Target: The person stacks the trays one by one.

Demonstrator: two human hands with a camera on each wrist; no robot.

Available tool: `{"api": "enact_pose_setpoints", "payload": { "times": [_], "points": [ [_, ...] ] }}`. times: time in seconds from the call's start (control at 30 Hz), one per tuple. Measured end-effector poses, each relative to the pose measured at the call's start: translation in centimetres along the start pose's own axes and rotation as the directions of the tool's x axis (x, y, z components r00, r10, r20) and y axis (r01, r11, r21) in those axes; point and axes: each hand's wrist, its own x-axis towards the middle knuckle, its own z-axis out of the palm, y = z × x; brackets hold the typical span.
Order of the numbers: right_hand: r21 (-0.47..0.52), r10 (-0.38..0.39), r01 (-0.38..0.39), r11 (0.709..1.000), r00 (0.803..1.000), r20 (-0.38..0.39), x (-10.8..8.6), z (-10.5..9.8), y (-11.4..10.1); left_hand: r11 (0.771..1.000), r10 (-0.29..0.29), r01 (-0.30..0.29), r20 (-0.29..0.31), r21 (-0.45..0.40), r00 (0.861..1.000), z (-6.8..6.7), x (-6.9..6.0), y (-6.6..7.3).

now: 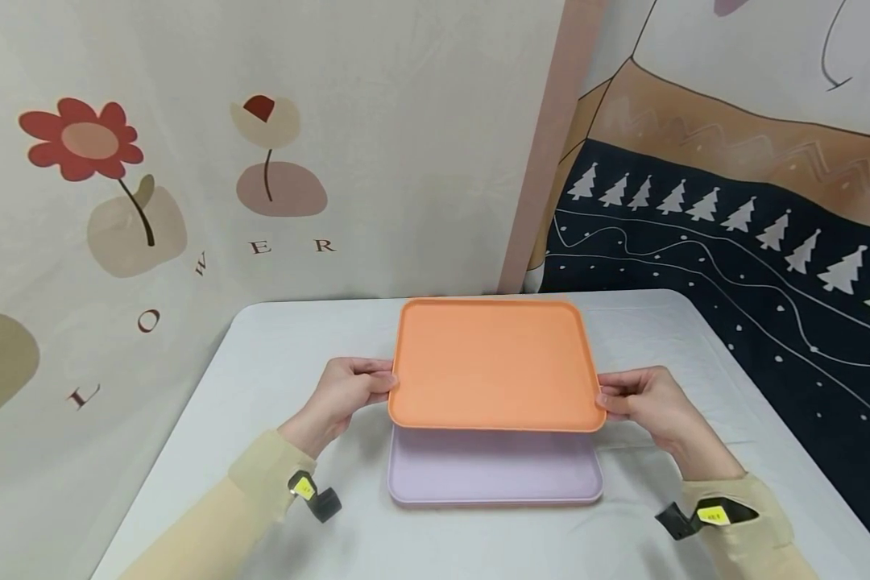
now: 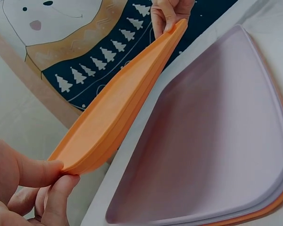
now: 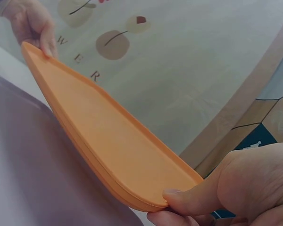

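Note:
An orange rectangular tray [image 1: 495, 366] is held up at its two short sides, above a lilac tray [image 1: 495, 467]. My left hand [image 1: 350, 391] pinches its left rim between thumb and fingers. At the right rim, my right hand [image 1: 648, 403] pinches it the same way. Both wrist views show the orange tray [image 2: 104, 113] tilted and apart from the lilac tray [image 2: 217, 127] beneath. That lilac tray tops a stack, with another lilac rim and an orange rim [image 2: 269, 210] under it. The orange tray hides the stack's far part in the head view.
The stack lies on a table with a white cloth [image 1: 297, 338]. Behind stands a pale curtain with flower prints [image 1: 420, 121], and at the right hangs a dark cloth with tree prints [image 1: 732, 266]. Each wrist bears a small camera [image 1: 325, 503].

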Motion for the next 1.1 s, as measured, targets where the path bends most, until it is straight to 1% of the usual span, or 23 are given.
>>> {"api": "enact_pose_setpoints", "payload": {
  "times": [0.3,0.47,0.7,0.9,1.1],
  "points": [
    [-0.014,0.022,-0.022,1.0,1.0,0.013,-0.3,0.0,0.4,1.0,-0.011,0.011,0.007,0.013,1.0,-0.3,-0.7,-0.5],
    [-0.025,0.022,-0.022,0.999,1.0,0.02,-0.4,-0.1,0.8,1.0,-0.017,0.017,0.013,0.0,1.0,-0.3,-1.0,-0.9],
    [-0.017,0.011,-0.01,1.0,0.999,0.045,-0.9,0.0,1.1,1.0,-0.03,0.03,0.021,0.009,0.999,-0.4,-1.4,-1.7],
    [-0.003,-0.005,0.005,1.0,0.997,0.074,-1.3,0.1,1.5,0.999,-0.037,0.036,0.031,0.028,0.999,-0.7,-1.5,-2.4],
    [-0.004,0.014,-0.013,1.0,0.995,0.096,-1.6,0.4,2.1,0.997,-0.053,0.051,0.032,0.052,0.998,-1.0,-1.6,-3.0]
  ]
}}
